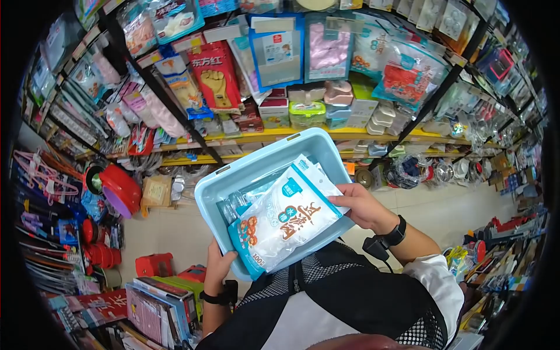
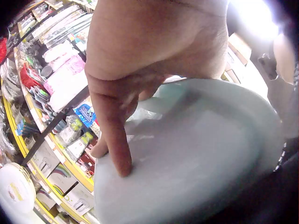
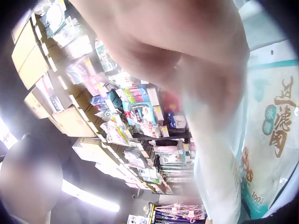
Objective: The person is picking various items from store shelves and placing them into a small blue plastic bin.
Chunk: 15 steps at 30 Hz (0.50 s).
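Note:
A light blue plastic basin (image 1: 265,150) is held in front of the body, tilted. My left hand (image 1: 219,261) grips its lower left rim, thumb over the edge; in the left wrist view the fingers of my left hand (image 2: 117,107) lie along the outside of the basin (image 2: 187,154). My right hand (image 1: 363,205) pinches the upper right edge of a white and teal plastic packet (image 1: 280,219), which lies slanted over the basin's opening. Other clear packaging (image 1: 236,201) shows beneath it. In the right wrist view, my right hand (image 3: 187,56) is beside the packet (image 3: 268,140).
Shelves with a yellow edge (image 1: 262,135) full of packaged goods stand ahead. Red basins (image 1: 121,185) and hangers (image 1: 44,178) are at the left, a red box (image 1: 154,265) and stacked packs (image 1: 157,306) lower left, and more goods (image 1: 496,251) at the right.

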### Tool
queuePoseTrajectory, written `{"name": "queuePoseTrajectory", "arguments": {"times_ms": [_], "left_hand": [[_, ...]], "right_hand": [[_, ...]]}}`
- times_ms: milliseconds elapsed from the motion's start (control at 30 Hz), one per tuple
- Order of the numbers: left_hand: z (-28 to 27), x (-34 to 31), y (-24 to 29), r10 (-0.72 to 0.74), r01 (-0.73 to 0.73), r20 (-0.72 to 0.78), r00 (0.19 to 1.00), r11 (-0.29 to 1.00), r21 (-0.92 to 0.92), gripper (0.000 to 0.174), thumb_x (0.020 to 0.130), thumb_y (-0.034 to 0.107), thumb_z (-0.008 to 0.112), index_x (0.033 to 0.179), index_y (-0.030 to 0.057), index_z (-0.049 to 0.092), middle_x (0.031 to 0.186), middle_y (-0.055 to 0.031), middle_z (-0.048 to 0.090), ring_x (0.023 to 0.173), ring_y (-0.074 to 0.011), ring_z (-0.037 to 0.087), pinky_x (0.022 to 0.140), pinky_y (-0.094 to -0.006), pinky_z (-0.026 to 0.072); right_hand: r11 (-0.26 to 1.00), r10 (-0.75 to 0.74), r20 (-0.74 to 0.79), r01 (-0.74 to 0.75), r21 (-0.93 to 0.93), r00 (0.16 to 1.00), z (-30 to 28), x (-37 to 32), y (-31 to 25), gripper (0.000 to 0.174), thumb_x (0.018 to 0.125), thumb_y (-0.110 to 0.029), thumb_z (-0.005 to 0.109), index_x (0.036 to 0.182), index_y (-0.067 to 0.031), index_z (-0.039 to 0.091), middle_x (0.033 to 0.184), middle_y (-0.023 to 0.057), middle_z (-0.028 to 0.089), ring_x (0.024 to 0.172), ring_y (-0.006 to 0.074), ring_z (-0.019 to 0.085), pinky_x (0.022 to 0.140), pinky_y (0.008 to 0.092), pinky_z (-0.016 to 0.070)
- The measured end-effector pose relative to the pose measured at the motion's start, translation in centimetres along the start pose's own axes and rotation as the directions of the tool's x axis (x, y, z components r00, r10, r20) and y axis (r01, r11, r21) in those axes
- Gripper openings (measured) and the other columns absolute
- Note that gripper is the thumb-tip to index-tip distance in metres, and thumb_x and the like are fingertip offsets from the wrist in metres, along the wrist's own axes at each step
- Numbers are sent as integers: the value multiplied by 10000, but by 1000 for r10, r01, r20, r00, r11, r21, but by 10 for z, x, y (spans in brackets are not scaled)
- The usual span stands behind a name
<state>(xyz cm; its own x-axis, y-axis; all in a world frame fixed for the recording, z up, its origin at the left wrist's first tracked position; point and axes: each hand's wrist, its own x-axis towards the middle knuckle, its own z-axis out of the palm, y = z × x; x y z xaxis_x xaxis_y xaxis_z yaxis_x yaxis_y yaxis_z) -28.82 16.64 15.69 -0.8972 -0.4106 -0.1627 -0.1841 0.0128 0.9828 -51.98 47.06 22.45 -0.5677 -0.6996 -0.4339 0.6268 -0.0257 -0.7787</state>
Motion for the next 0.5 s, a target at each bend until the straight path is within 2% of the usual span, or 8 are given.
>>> {"name": "queuePoseTrajectory", "arguments": {"times_ms": [33, 100, 200, 267, 333, 400, 433, 500], "left_hand": [[2, 4, 0, -4, 4, 17, 1000, 1000, -13, 513, 693, 67, 560, 1188, -64, 512, 1003, -87, 612, 903, -159, 580, 817, -300, 481], [8, 8, 4, 0, 1, 27, 1000, 1000, -18, 512, 694, 68, 558, 1187, -65, 514, 1005, -88, 613, 906, -160, 580, 821, -301, 480], [27, 16, 15, 8, -10, 15, 1000, 995, 98, 505, 697, 71, 555, 1181, -67, 520, 1008, -94, 619, 911, -167, 584, 834, -308, 479], [41, 24, 18, 2, -1, -27, 1000, 1000, 32, 493, 696, 74, 555, 1169, -66, 529, 999, -95, 625, 900, -174, 586, 833, -314, 479], [58, 34, 20, 8, -6, -56, 998, 1000, 27, 492, 695, 73, 556, 1166, -65, 531, 998, -95, 625, 904, -178, 587, 833, -317, 479], [71, 43, 23, 10, -8, -79, 997, 1000, 25, 491, 693, 73, 556, 1164, -64, 532, 998, -96, 626, 907, -181, 588, 833, -319, 479], [77, 48, 23, 1, 3, -85, 996, 999, 48, 492, 692, 69, 553, 1165, -65, 534, 999, -96, 625, 911, -183, 588, 834, -318, 478], [94, 57, 29, -20, 28, -94, 995, 996, 82, 493, 690, 66, 551, 1165, -66, 535, 1000, -96, 624, 915, -184, 587, 835, -317, 478]], "right_hand": [[1000, -10, -10, 10, 0, 1000, -3, -3, -4, 306, 929, -74, 604, 1199, 70, 593, 1117, 107, 673, 971, 145, 653, 865, 288, 520], [979, -168, -1, 167, -114, 986, -15, -6, -17, 315, 929, -84, 610, 1207, 65, 594, 1084, 92, 681, 931, 118, 645, 837, 269, 513], [896, -434, -119, 415, -160, 893, -33, -21, -73, 221, 905, -73, 638, 1098, 31, 671, 992, 73, 701, 878, 108, 642, 809, 267, 509], [705, -706, -109, 681, -198, 700, -59, -25, -108, 217, 876, -61, 673, 1080, 13, 678, 1006, 79, 705, 879, 131, 647, 835, 284, 502], [531, -847, -203, 793, -299, 490, -81, -30, -148, 168, 855, -27, 682, 1019, 10, 686, 932, 58, 699, 843, 111, 633, 801, 259, 493], [347, -937, -177, 767, -539, 300, -107, -34, -182, 126, 841, -26, 701, 964, -4, 685, 883, 39, 688, 807, 91, 622, 763, 228, 485], [294, -956, -191, 760, -579, 224, -119, -32, -197, 139, 824, -47, 724, 952, -8, 685, 869, 33, 687, 795, 87, 618, 753, 225, 481], [312, -948, -254, 713, -628, 191, -145, -21, -228, 163, 807, -68, 747, 946, -7, 685, 864, 28, 686, 794, 88, 614, 750, 219, 475]]}}
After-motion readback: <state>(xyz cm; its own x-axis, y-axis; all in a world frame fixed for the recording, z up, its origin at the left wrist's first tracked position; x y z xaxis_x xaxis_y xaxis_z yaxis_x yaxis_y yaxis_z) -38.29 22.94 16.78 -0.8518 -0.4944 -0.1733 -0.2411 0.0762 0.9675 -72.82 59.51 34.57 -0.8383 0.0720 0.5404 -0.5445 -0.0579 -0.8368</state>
